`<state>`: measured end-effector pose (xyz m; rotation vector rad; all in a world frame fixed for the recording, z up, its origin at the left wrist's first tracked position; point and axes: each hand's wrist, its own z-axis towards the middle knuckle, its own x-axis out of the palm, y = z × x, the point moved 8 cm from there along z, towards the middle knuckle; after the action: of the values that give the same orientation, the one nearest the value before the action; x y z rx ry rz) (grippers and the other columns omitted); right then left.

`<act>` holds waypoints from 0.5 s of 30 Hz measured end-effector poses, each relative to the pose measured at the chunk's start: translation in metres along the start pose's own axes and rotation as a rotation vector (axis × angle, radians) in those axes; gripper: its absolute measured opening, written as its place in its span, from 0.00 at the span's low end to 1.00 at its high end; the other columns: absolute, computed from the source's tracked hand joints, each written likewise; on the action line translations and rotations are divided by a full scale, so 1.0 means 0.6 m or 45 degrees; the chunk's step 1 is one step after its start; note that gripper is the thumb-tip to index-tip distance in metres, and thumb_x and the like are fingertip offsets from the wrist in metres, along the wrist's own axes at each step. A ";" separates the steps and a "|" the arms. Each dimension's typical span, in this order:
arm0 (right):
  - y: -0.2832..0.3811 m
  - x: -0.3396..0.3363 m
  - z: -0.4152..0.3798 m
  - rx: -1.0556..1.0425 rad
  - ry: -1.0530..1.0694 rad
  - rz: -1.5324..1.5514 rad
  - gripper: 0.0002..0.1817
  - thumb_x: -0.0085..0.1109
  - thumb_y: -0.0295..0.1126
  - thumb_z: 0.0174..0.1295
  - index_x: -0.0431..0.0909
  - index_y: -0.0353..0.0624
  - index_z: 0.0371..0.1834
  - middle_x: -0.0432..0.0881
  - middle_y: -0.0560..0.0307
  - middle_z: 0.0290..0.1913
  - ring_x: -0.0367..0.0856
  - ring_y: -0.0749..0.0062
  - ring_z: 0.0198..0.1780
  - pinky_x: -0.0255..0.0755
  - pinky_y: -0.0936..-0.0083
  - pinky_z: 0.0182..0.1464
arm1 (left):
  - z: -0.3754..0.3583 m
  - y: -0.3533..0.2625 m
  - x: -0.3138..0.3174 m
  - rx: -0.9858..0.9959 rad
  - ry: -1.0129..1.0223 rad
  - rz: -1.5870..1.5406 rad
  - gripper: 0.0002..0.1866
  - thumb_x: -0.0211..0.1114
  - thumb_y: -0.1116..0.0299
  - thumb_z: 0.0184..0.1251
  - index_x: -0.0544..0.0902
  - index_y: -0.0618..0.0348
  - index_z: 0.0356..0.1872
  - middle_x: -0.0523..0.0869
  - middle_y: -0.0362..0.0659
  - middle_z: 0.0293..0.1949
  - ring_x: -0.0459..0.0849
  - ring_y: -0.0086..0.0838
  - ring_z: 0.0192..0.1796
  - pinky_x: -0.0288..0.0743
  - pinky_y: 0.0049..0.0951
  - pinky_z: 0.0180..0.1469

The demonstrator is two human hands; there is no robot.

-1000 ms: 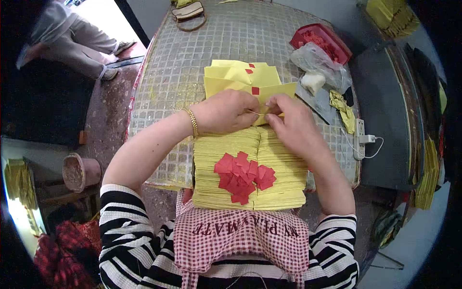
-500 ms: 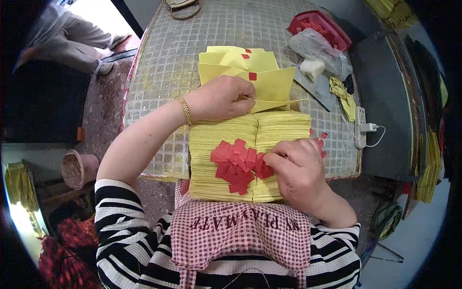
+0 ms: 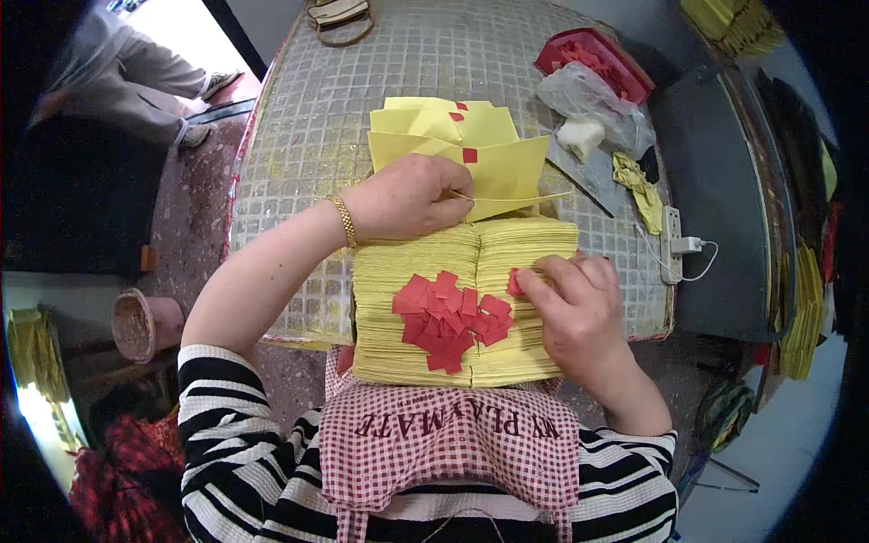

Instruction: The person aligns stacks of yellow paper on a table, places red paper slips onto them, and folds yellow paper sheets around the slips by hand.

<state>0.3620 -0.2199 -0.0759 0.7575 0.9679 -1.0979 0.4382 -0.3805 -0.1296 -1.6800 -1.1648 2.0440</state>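
Two side-by-side thick stacks of yellow paper [image 3: 520, 249] lie in front of me on the table. A loose pile of red paper squares [image 3: 439, 317] rests on top of them. My left hand [image 3: 409, 195] is closed in a pinch on the near edge of a yellow paper sheet [image 3: 507, 174] behind the stacks. Further sheets fan out past it, some bearing a small red square [image 3: 470, 156]. Over the right-hand stack, my right hand [image 3: 584, 308] pinches a red paper piece [image 3: 515, 282] between thumb and fingers, apart from the pile.
At the table's far right are a red tray [image 3: 641, 89] of red scraps, a clear plastic bag [image 3: 615, 113], a white lump [image 3: 580, 136] and crumpled yellow paper [image 3: 637, 192]. A power strip [image 3: 671, 244] borders the right edge. Another person's legs [image 3: 149, 86] show at upper left.
My right hand has drawn back to the right from the pile, with a red paper piece in its fingers. My left hand keeps its pinch on the yellow sheet. The view has shifted slightly.
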 end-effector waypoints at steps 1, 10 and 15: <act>-0.005 0.001 0.001 0.049 0.046 0.057 0.08 0.59 0.28 0.53 0.78 0.41 0.37 0.77 0.57 0.40 0.70 0.67 0.36 0.65 0.71 0.44 | 0.000 0.000 0.000 -0.003 0.003 -0.005 0.10 0.59 0.68 0.62 0.83 0.65 0.33 0.84 0.45 0.26 0.77 0.31 0.24 0.74 0.29 0.31; -0.026 0.008 0.003 0.303 0.100 0.350 0.07 0.61 0.28 0.56 0.76 0.40 0.36 0.78 0.56 0.39 0.73 0.65 0.39 0.65 0.70 0.47 | 0.000 0.003 0.004 -0.070 0.084 0.022 0.10 0.62 0.68 0.64 0.82 0.66 0.35 0.84 0.44 0.31 0.78 0.30 0.26 0.74 0.27 0.31; -0.058 0.011 0.020 0.325 -0.073 0.562 0.10 0.64 0.26 0.53 0.76 0.37 0.38 0.79 0.54 0.37 0.74 0.67 0.36 0.69 0.71 0.43 | 0.000 0.001 -0.003 -0.110 0.088 0.043 0.10 0.62 0.67 0.65 0.82 0.65 0.35 0.85 0.45 0.32 0.80 0.32 0.29 0.75 0.28 0.34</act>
<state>0.3331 -0.2429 -0.0783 1.0829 0.5769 -0.8542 0.4390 -0.3822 -0.1288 -1.8078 -1.2265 1.9641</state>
